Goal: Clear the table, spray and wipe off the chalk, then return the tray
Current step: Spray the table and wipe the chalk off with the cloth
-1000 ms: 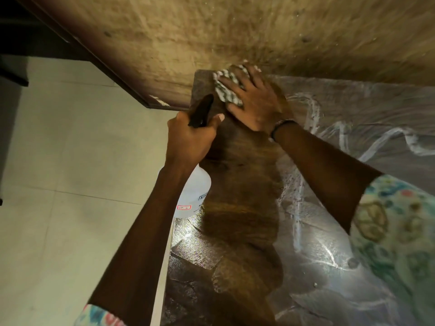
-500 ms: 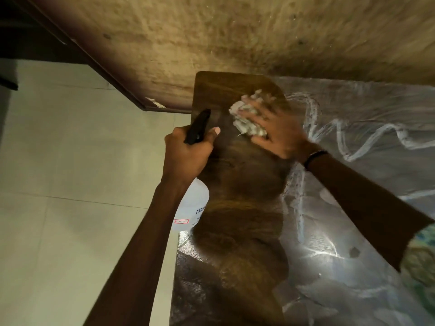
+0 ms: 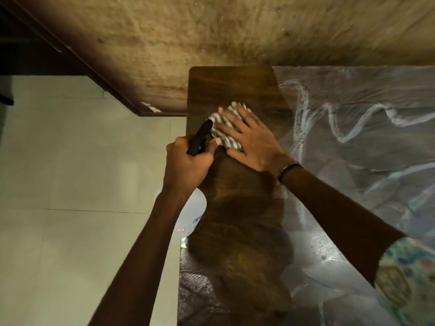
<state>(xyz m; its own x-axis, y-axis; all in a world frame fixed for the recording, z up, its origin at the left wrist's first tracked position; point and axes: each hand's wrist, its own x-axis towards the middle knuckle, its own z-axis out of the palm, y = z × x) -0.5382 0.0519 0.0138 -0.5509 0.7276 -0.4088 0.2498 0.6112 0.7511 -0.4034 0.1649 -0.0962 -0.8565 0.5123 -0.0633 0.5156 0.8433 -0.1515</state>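
1. Right hand [image 3: 249, 140] is laid flat, fingers spread, on the striped cloth [image 3: 223, 130]; since half a second ago it has been drawn back left, over the already dark strip.
2. Left hand [image 3: 188, 165] is kept curled round the spray bottle [image 3: 188, 215], beside the table [image 3: 240, 231] edge.
3. Chalk [image 3: 353, 128] is left untouched on the right, so much wiping seems left.

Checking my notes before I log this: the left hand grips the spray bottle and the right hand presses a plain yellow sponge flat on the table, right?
Not quite. The head view shows the right hand pressing a striped cloth, not a yellow sponge, flat on the table. The left hand does grip the spray bottle.
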